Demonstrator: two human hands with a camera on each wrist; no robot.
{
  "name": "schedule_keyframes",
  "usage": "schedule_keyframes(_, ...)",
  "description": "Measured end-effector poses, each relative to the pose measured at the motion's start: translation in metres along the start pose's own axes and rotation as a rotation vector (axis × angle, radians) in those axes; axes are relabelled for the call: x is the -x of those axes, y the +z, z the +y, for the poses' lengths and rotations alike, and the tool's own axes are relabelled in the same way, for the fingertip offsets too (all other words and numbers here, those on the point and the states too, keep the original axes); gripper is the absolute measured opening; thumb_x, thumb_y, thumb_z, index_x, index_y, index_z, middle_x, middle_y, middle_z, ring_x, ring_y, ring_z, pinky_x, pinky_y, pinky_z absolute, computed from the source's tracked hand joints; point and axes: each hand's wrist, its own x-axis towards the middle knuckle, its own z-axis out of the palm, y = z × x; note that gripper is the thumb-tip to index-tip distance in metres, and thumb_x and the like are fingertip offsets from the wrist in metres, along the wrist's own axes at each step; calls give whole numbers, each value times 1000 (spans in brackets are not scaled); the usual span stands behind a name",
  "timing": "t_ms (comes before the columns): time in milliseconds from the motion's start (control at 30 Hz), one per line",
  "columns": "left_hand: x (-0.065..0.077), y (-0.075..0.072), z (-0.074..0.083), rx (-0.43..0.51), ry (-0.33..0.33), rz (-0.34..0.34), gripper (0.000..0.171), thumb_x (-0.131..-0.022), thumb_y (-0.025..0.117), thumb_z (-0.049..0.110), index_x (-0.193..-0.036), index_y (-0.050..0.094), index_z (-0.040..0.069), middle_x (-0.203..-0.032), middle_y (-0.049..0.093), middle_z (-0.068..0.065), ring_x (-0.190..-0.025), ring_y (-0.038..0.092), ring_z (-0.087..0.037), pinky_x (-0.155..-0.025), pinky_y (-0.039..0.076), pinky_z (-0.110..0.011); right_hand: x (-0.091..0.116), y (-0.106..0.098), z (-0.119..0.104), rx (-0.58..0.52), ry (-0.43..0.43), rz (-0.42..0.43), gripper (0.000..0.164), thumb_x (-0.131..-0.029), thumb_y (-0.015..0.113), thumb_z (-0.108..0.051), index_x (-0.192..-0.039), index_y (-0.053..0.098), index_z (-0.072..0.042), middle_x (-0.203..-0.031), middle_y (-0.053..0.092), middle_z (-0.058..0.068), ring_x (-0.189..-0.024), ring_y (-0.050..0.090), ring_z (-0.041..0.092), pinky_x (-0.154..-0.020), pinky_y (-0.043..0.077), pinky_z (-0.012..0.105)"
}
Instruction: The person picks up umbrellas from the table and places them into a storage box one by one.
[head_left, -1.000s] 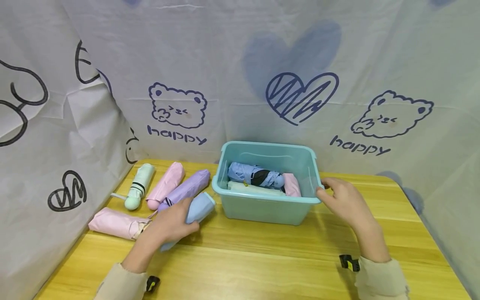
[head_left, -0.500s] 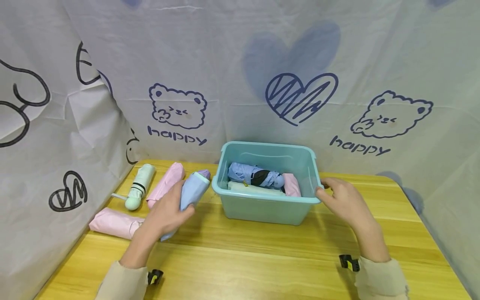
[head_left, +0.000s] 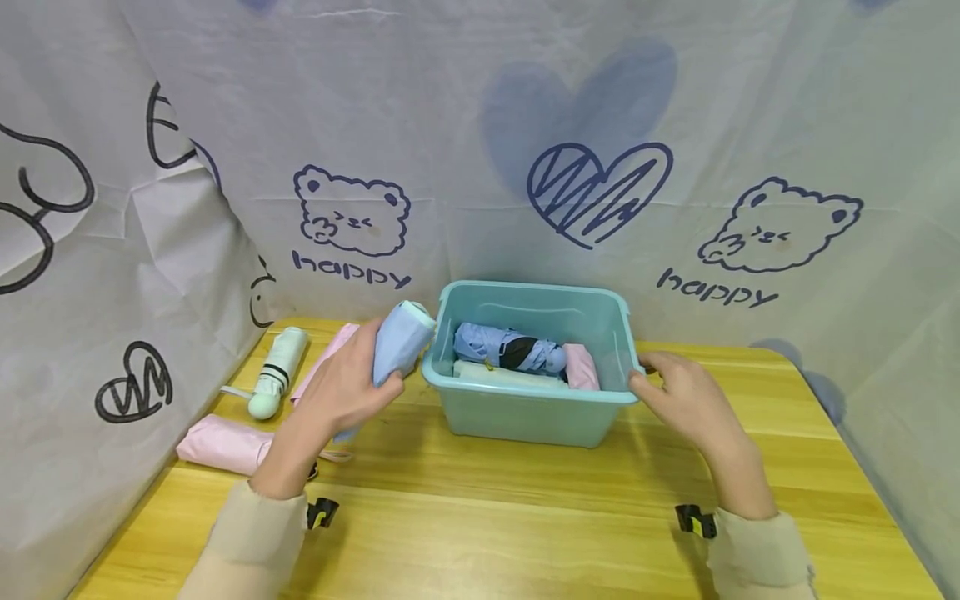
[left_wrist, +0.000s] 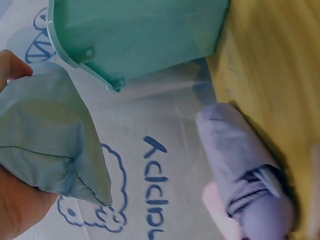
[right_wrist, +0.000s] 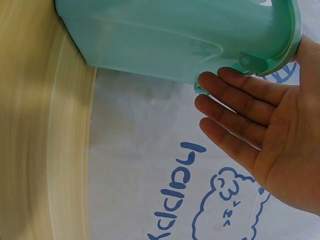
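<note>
My left hand [head_left: 341,392] grips a folded light blue umbrella [head_left: 401,337] and holds it tilted in the air, its top end just left of the teal bin's rim [head_left: 525,393]. In the left wrist view the same umbrella [left_wrist: 45,145] fills my palm beside the teal bin [left_wrist: 140,35]. My right hand [head_left: 675,398] rests against the bin's right end; its fingers [right_wrist: 240,117] lie straight under the rim of the bin [right_wrist: 175,35]. A blue umbrella [head_left: 502,347], a cream one [head_left: 502,375] and a pink one [head_left: 582,367] lie inside.
On the wooden table [head_left: 525,517] left of the bin lie a mint umbrella [head_left: 276,372], a pink one [head_left: 223,442] and another pink one [head_left: 330,350]. A purple umbrella [left_wrist: 240,170] lies below my left hand. Printed cloth walls close in the back and both sides.
My left hand has lifted the light blue umbrella off the table and carried it up and right to the bin's left rim. The right hand has stayed on the bin.
</note>
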Motion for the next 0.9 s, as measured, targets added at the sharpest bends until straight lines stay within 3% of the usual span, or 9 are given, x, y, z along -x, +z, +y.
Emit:
schedule_keyframes(367, -34, -12, 31, -51, 160, -92, 80, -83, 63, 38, -153, 38, 9, -128, 59, -8, -100, 60, -26, -82, 55, -48, 0, 0, 0, -4, 9, -3, 47, -99, 53, -31, -129, 67, 2, -124, 70, 21, -110, 65, 39, -96, 52, 60)
schedule_keyframes(600, -57, -12, 47, -116, 206, -221, 80, -83, 64, 43, -153, 39, 12, -127, 59, -5, -97, 60, -23, -77, 54, -43, -1, 0, 1, 6, 4, 3, 46, -98, 53, -29, -128, 68, 2, -123, 70, 21, -107, 66, 39, -95, 52, 59)
schedule_keyframes(900, -85, -6, 63, -196, 315, -351, 81, -87, 66, 43, -157, 38, 14, -139, 59, -4, -103, 62, -22, -86, 55, -45, -1, 0, 1, -3, 0, 7, 44, -98, 53, -29, -125, 68, 2, -121, 71, 20, -106, 66, 39, -95, 52, 58)
